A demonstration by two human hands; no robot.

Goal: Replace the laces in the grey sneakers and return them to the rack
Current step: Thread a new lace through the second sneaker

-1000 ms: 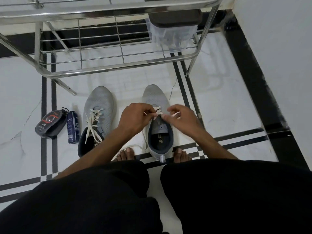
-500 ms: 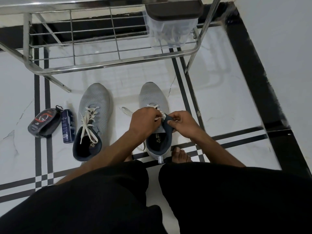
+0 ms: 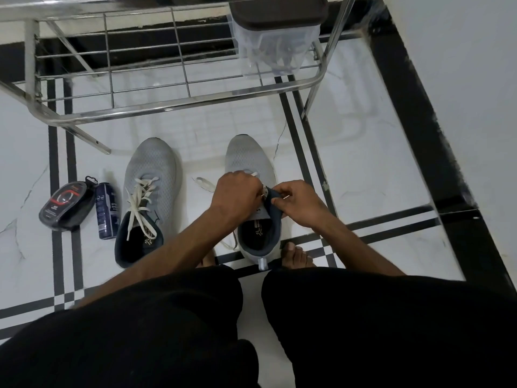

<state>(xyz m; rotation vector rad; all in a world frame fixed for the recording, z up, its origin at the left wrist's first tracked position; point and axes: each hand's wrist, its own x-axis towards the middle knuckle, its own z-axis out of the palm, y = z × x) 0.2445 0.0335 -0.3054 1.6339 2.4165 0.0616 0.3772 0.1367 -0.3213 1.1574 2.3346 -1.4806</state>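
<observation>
I see both forearms reaching forward and down from the black-clad knees, meeting over the right-hand grey sneaker (image 3: 249, 163), which stands on the white floor (image 3: 363, 169) with its toe toward the rack (image 3: 179, 105). The left hand (image 3: 237, 197) is knuckles-up over the eyelet area, its fingers curled down on the lace (image 3: 203, 182); I cannot make out the fingertips themselves, as the back of the hand hides them. The right hand (image 3: 299, 203) comes in from the other side, its fingers curled and pinching the dark tongue of the shoe with a pale lace end poking out beside them; whether it holds the lace too I cannot tell. A loop of lace shows on the floor just left of the left hand, and another bit trails out by the shoe's heel. The second grey sneaker (image 3: 148, 191) lies beside it to the left, apart from the hands, with its cream lace loosely threaded. Further left lie a dark blue can (image 3: 106, 211) and a black packaged item (image 3: 67, 205), touching or nearly so; their labels are too blurred to read. On the rack's lower shelf stands a clear container (image 3: 275, 49) with a dark lid, its contents hazy. The rack's top is cut off by the frame edge, and bare toes peep from under the knees.
</observation>
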